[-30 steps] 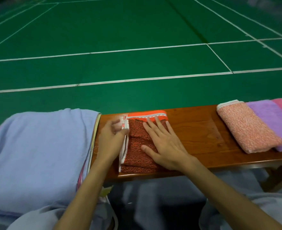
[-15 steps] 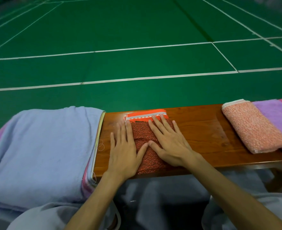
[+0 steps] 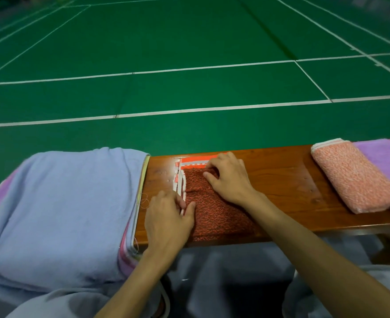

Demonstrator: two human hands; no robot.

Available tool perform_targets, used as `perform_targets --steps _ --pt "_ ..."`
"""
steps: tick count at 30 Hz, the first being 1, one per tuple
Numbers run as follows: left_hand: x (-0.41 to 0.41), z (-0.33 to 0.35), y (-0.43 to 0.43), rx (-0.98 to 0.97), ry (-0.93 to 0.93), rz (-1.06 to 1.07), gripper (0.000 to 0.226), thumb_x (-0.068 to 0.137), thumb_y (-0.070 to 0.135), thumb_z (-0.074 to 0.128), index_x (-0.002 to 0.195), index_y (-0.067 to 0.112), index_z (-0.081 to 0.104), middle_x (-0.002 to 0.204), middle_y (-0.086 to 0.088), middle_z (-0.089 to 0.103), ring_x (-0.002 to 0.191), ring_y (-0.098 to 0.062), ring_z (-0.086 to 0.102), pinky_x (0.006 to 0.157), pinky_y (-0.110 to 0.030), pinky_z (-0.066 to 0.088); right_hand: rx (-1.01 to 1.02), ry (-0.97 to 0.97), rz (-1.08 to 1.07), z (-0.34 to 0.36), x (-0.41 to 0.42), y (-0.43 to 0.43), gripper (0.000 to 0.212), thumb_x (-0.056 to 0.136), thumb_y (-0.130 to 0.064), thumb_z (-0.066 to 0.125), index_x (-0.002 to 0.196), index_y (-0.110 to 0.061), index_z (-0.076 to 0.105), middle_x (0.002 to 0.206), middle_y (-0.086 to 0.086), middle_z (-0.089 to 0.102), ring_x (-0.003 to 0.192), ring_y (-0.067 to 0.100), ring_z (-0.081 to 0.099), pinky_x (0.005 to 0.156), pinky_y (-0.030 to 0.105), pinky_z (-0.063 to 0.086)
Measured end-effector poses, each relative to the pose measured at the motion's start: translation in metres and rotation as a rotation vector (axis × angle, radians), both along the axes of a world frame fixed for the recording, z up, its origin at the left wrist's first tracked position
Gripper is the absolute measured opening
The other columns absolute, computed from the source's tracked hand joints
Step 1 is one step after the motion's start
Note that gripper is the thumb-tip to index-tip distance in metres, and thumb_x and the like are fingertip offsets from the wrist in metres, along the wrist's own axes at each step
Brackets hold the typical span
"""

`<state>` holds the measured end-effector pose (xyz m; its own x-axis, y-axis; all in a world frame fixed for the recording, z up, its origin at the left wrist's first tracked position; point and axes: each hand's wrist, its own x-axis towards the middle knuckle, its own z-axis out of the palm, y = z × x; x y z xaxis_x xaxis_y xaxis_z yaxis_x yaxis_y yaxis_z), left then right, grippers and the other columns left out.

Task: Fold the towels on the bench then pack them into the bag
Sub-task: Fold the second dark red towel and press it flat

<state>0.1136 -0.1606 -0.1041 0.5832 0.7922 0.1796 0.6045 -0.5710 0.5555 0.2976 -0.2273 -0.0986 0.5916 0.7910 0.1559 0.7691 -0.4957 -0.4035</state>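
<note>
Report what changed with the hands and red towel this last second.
Half a second ago both hands lay flat on the red towel. Now the left hand pinches its white-trimmed left edge nearer the person, and the right hand has shifted to the far end, fingers curled into the cloth. The towel stays on the bench; the peach towel, purple towel and blue towel are unmoved.

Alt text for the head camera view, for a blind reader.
Hands work a folded rust towel on a wooden bench: the left hand pinches its white edge, the right hand grips its far end. A blue towel pile lies left, a peach towel and purple towel right.
</note>
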Motion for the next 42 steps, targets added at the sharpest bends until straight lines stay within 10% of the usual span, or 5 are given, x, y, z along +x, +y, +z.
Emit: perform_targets --steps 18,24,27,29,42 --pt "-0.019 0.049 0.036 -0.675 0.446 -0.197 0.037 0.087 0.036 0.081 0.059 0.011 0.075 0.053 0.003 0.068 0.044 -0.001 0.056 0.063 -0.026 0.047 0.196 0.062 -0.1 -0.014 -0.005 0.022 0.021 0.096 -0.042 0.066 0.103 -0.028 0.079 0.104 -0.002 0.072 0.105 0.023 0.057 0.09 0.042 0.04" --pt "-0.01 0.048 0.023 0.063 0.225 -0.021 0.044 0.093 0.066 0.058 0.083 0.023 0.061 0.079 0.01 0.063 0.074 -0.015 0.055 0.063 -0.033 0.042 0.152 -0.053 0.101 0.005 -0.013 -0.005 0.061 0.102 -0.052 0.034 0.153 -0.021 0.043 0.156 0.001 0.046 0.149 0.021 0.032 0.125 0.05 0.018" --pt "0.012 0.037 0.016 0.251 0.037 -0.367 0.046 0.106 0.049 0.04 0.137 0.02 0.055 0.139 -0.002 0.059 0.13 -0.023 0.051 0.105 -0.041 0.043 -0.067 -0.137 0.258 0.003 -0.018 -0.025 0.073 0.099 -0.055 0.025 0.163 -0.022 0.02 0.172 0.002 0.012 0.159 0.022 0.0 0.128 0.051 0.002" --pt "0.025 0.017 0.012 0.215 0.207 -0.537 0.065 0.109 0.053 0.023 0.164 0.02 0.018 0.171 -0.001 0.016 0.159 -0.017 0.007 0.128 -0.043 0.015 -0.221 -0.138 0.319 -0.005 -0.023 -0.035 0.08 0.094 -0.053 0.021 0.165 -0.021 0.007 0.173 0.002 -0.001 0.158 0.022 -0.012 0.127 0.054 0.0" --pt "0.001 -0.014 0.031 0.179 0.29 -0.593 0.071 0.105 0.058 0.001 0.163 0.02 -0.011 0.17 0.005 -0.019 0.155 -0.009 -0.023 0.129 -0.047 -0.002 -0.166 -0.07 0.305 -0.011 0.004 -0.087 0.081 0.102 -0.066 0.018 0.164 -0.02 -0.005 0.171 -0.006 -0.014 0.155 0.011 -0.021 0.129 0.05 0.003"
